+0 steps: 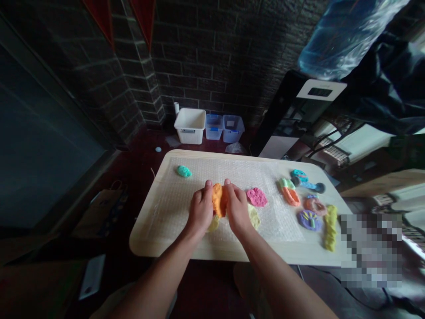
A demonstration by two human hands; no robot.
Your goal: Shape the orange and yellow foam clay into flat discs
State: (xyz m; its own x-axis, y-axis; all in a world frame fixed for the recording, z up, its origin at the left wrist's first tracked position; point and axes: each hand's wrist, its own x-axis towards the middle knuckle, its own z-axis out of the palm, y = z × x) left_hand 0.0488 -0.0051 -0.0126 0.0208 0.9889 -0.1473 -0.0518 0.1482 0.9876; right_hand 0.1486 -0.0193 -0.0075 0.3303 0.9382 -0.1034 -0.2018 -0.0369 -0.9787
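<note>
From a distance I hold the orange clay (217, 200) between my left grip (201, 207) and right grip (237, 206), both clasping its sides, probably to support it evenly

Table (215, 251) — bubble wrap (229, 170), clay pieces (330, 228)

Setting reads as an indoor room with a craft corner; home or office cannot be determined. A table (305, 254) at lower centre bears bubble wrap (172, 212) and, right of centre, coloured moulded shapes (310, 220). Dark brick-patterned wall (199, 53) behind; storage bins (191, 135) above centre, water dispenser (282, 117) at upper right.
</note>
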